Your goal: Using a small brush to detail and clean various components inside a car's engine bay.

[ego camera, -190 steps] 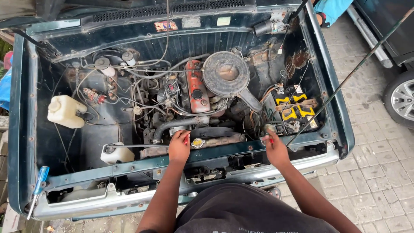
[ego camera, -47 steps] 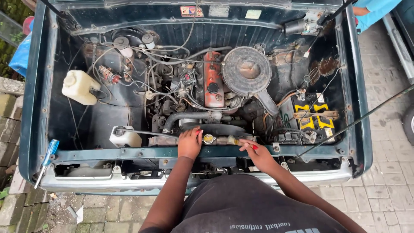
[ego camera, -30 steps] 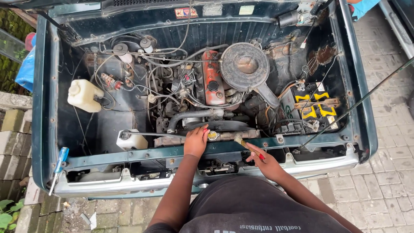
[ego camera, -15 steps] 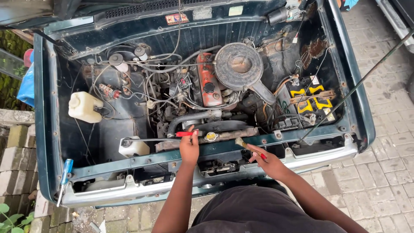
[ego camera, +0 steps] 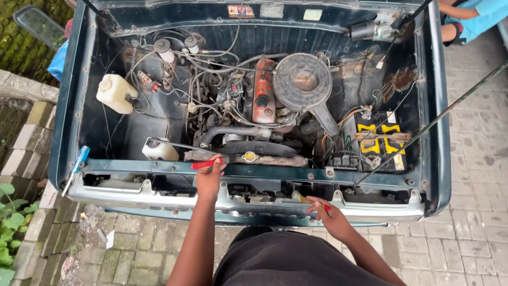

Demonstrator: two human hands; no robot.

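Changes vs. frame 0.5 s ago: the right hand (ego camera: 332, 218) has dropped from the front crossmember level to the lower chrome-grey front bumper (ego camera: 132, 197); the left hand (ego camera: 209, 179) has stayed at the dark-green front crossmember (ego camera: 296, 172). View has shifted, engine bay now sits squarer and more central.

L to R, current state:
- Blue-handled screwdriver (ego camera: 77, 165): rests at the bay's front L corner, tilted, well apart from both hands.
- White plastic fluid reservoir (ego camera: 116, 93): on the L inner wing. Smaller white bottle (ego camera: 160, 150) just behind the crossmember.
- Left hand: grip pressed together on a red-handled tool (ego camera: 205, 163); the handle lies roughly horizontal along the crossmember top, near the brass-coloured round radiator cap (ego camera: 250, 157).
- Red rocker cover (ego camera: 263, 91) and round dark air-cleaner housing (ego camera: 302, 81): centre of bay.
- Right hand: on the bumper, fingers curled on a small item with a red part showing at the fingertips.
- Black battery with yellow caps (ego camera: 377, 142): R side of bay. Thin prop rod (ego camera: 439, 117) runs diagonally above it.

Hidden / unclear:
- Working end of the red-handled tool: covered by the left hand.
- Item in the right hand: mostly covered by fingers; type cannot be told.
- Another person in a blue top (ego camera: 476, 13): cut off at the top R edge.
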